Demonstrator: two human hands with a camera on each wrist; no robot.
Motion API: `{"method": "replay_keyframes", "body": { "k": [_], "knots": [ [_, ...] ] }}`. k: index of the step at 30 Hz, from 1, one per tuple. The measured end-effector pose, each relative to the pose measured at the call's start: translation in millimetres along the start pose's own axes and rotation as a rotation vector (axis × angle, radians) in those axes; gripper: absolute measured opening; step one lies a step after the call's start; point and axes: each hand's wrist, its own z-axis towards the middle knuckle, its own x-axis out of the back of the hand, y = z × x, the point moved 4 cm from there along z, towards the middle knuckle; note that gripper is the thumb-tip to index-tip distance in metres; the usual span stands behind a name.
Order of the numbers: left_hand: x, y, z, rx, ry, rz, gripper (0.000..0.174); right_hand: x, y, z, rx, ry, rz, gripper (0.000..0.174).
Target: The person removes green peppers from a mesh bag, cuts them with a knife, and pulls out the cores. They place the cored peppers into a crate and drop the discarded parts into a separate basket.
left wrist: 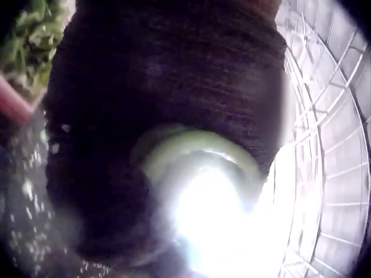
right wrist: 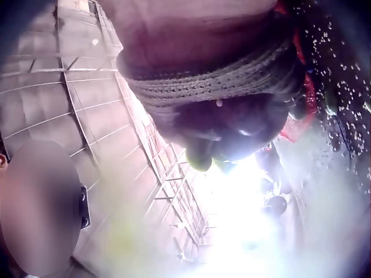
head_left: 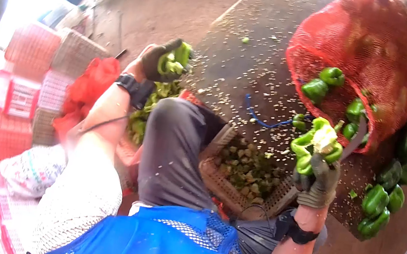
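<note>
Left hand [head_left: 154,62], up at ten o'clock, is wrapping its grip round a hollowed green pepper [head_left: 177,60]. Right hand [head_left: 320,183], at three o'clock, is clutching a second pepper [head_left: 302,144], pale core showing, above the seed-strewn surface [head_left: 257,71]. Risk, I reckon: seeds are slicking those gloves, so that pepper may be slipping wide of the basket [head_left: 243,180] at centre.
</note>
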Motion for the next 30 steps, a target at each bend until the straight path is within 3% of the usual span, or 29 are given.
{"method": "replay_keyframes", "body": {
  "k": [2, 3, 5, 8, 9, 10, 12, 14, 16, 19, 24, 25, 28, 29, 30],
  "knots": [
    [55.1, 4.1, -54.9, -0.401, -0.197, 1.437, 0.052, 0.6, -6.5, -8.1, -0.017, -0.015, -0.035, 0.04],
    [58.4, -2.2, -73.4, -0.614, -0.332, 2.155, 0.054, -1.5, -1.7, 1.1, 0.191, 0.091, -0.084, 0.043],
    [62.4, -13.2, -63.8, -0.512, -0.176, 2.633, 0.055, -5.5, -5.1, 1.5, 0.17, 0.069, -0.241, 0.031],
    [25.8, -11.0, -68.6, 0.366, 0.414, 1.672, 0.065, -19.8, -10.6, 4.6, 0.401, -0.004, -0.497, 0.049],
    [2.9, -11.0, -50.8, 0.101, 0.381, 1.427, 0.059, -22.4, -11.9, 3.7, 0.485, -0.019, -0.494, 0.058],
    [-21.4, -13.3, -37.6, -0.018, 0.275, 1.194, 0.045, -25.6, -12.4, 4.1, 0.558, -0.029, -0.49, 0.067],
    [-94.6, -31.2, -19.4, -0.11, 0.164, 0.797, 0.035, -29.4, -15.1, -1.3, 0.642, -0.004, -0.548, 0.076],
    [-185.7, -51.3, -14.2, -0.088, -0.049, 0.75, 0.037, -31.1, -11.7, 0.9, 0.591, 0.039, -0.567, 0.067],
    [-238.3, -78.3, 5.4, -0.015, -0.127, 0.565, 0.045, -31.4, -7.7, 2.4, 0.588, 0.073, -0.606, 0.064],
    [-297.3, -79.1, 6.2, 0.016, -0.254, 0.799, 0.053, -26.0, 2.1, 5.9, 0.669, 0.077, -0.673, 0.074],
    [-308.2, -102.4, 35.7, 0.076, -0.373, 0.698, 0.049, -18.2, -4.4, -5.0, 0.581, 0.192, -0.775, 0.079],
    [-312.8, -99.8, 33.3, 0.067, -0.488, 0.565, 0.044, -17.8, -6.3, -6.4, 0.582, 0.2, -0.786, 0.079],
    [-294.6, -109.1, 45.2, -0.082, -0.632, 0.533, 0.037, -16.2, -13.6, -6.8, 0.644, 0.178, -0.732, 0.074],
    [-287.4, -108.7, 45.6, 0.031, -0.575, 0.621, 0.038, -15.6, -15.7, -5.9, 0.658, 0.176, -0.701, 0.072],
    [-288.0, -107.0, 46.3, 0.03, -0.585, 0.618, 0.039, -15.0, -16.2, -4.8, 0.674, 0.171, -0.671, 0.071]
  ]
}}
